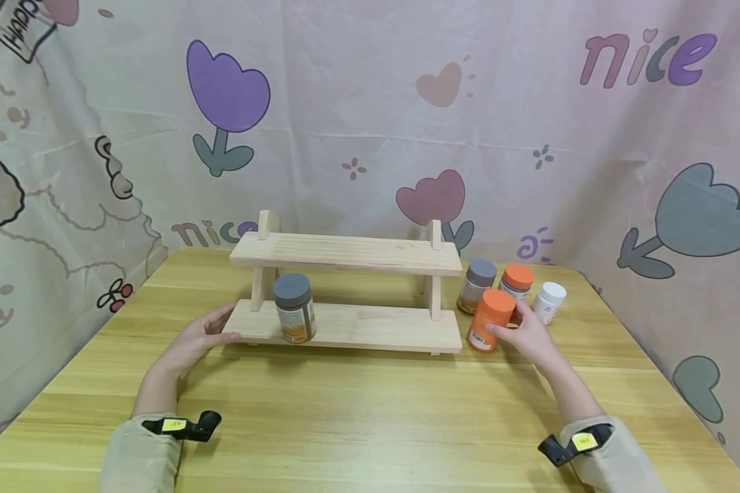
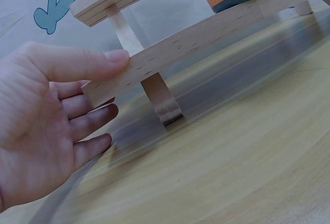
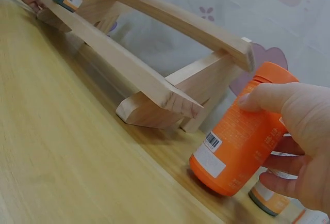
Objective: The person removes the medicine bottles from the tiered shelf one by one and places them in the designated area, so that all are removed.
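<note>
A two-tier wooden shelf (image 1: pixel 382 327) stands on the table. My left hand (image 1: pixel 188 347) holds the left end of its lower board, the thumb on the front edge and the other fingers behind and below, as the left wrist view shows. On that board, toward the left, stands a grey-lidded jar (image 1: pixel 294 311) with an orange and white label. To the right of the shelf, my right hand (image 1: pixel 530 337) grips an orange bottle (image 1: pixel 490 322) between thumb and fingers. The bottle leans a little, its barcode label (image 3: pixel 212 152) facing forward.
Behind the orange bottle stand another grey-lidded jar (image 1: pixel 477 281), an orange-lidded jar (image 1: pixel 518 277) and a small white bottle (image 1: pixel 549 301). A patterned cloth (image 1: pixel 345 89) hangs behind the wooden table (image 1: pixel 358 424). The shelf's upper board (image 1: pixel 345 250) bears nothing.
</note>
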A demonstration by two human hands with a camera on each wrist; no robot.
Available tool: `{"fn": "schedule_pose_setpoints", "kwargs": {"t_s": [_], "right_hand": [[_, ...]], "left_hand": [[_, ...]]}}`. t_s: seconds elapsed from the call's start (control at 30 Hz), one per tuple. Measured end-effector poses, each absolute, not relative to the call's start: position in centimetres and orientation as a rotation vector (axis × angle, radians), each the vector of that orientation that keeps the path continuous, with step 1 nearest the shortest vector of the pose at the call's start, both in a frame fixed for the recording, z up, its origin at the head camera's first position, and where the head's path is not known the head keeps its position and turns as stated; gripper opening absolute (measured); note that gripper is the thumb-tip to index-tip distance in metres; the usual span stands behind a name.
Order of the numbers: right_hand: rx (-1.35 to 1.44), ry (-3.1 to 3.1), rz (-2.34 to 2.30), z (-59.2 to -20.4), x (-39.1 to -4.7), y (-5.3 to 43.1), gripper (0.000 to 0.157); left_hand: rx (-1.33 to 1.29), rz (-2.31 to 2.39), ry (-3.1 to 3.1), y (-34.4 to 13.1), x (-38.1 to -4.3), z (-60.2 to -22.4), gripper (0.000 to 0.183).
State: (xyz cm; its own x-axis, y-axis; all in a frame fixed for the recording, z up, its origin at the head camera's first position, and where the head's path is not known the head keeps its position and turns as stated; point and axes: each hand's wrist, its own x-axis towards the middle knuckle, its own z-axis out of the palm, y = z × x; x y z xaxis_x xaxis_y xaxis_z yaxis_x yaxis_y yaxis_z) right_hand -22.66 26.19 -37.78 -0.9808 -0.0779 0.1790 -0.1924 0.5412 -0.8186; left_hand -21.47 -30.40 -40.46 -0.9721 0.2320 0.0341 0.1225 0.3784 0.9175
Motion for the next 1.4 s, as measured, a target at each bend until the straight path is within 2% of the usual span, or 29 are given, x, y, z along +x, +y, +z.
{"fn": "schedule_pose_setpoints", "kwargs": {"t_s": [0.73,1.4], "right_hand": [[0.240,-2.662,1.514,-37.8,-22.5,26.9,0.067],[0.355,-2.563,1.437,-33.8,-21.9,26.9,0.056]], "left_hand": [[0.299,1.674,2.516,-30.2,-21.7,-40.4,0.079],[0.327,1.675,2.513,-30.4,-21.5,-40.4,0.079]]}}
